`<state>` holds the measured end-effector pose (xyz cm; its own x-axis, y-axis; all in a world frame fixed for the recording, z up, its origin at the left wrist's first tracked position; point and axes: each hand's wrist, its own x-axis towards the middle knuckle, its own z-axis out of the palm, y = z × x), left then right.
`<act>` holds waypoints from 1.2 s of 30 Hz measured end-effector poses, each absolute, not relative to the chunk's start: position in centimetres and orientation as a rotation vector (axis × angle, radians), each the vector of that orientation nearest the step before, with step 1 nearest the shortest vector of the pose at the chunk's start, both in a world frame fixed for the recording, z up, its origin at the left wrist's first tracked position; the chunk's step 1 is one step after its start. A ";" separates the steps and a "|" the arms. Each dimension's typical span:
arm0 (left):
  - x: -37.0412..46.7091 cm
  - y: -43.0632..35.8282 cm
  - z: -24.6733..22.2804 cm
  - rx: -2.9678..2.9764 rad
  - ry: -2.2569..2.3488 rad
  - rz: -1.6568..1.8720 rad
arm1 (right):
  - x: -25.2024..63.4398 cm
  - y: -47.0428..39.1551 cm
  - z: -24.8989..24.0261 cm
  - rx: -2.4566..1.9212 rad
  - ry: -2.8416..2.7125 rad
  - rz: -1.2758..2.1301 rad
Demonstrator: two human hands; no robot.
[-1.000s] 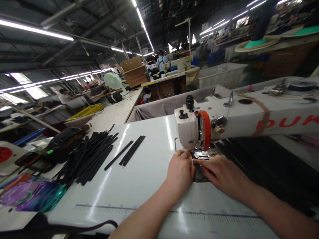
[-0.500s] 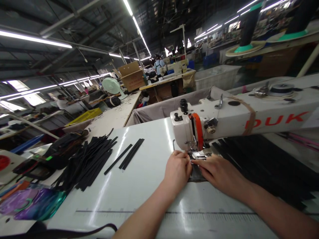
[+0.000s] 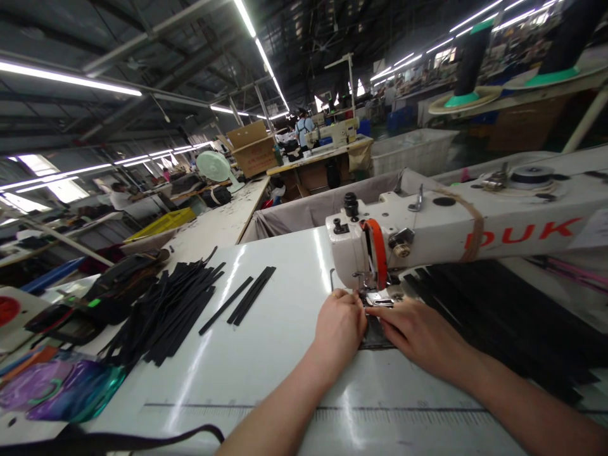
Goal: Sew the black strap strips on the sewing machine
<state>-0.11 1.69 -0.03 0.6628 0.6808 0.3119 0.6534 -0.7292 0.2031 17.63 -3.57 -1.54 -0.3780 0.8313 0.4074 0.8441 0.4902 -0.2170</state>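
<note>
At the needle area of a white sewing machine (image 3: 403, 234), my two hands meet in front of the presser foot (image 3: 380, 302). My left hand (image 3: 341, 323) is closed, its fingertips pressed together just left of the foot. With the index finger stretched along the foot's front edge and the other fingers curled, my right hand (image 3: 418, 329) is closed too. What the fingertips hold is hidden and too small to make out. A dark metal plate (image 3: 375, 337) shows between the hands.
Black strips (image 3: 175, 310) lie heaped at the left, several more (image 3: 251, 294) nearer the machine. A broad stack of black strips (image 3: 503, 316) lies under the machine arm. A ruler scale (image 3: 408, 415) runs along the table front. A purple and teal pouch (image 3: 71, 386) lies at the left edge.
The view has shifted very slightly. Both hands stay at the presser foot, with no clear movement of the strips.
</note>
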 end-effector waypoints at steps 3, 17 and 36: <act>-0.6 2.1 -0.3 2.647 1.094 0.677 | 17.7 -3.6 -1.6 -1.390 -2.281 -0.033; -3.4 4.6 0.8 2.511 1.645 0.555 | 18.8 -4.2 -0.3 -1.623 -2.211 -0.352; -0.6 1.1 1.1 1.130 0.806 0.597 | 18.3 -5.1 0.8 -1.245 -2.041 0.684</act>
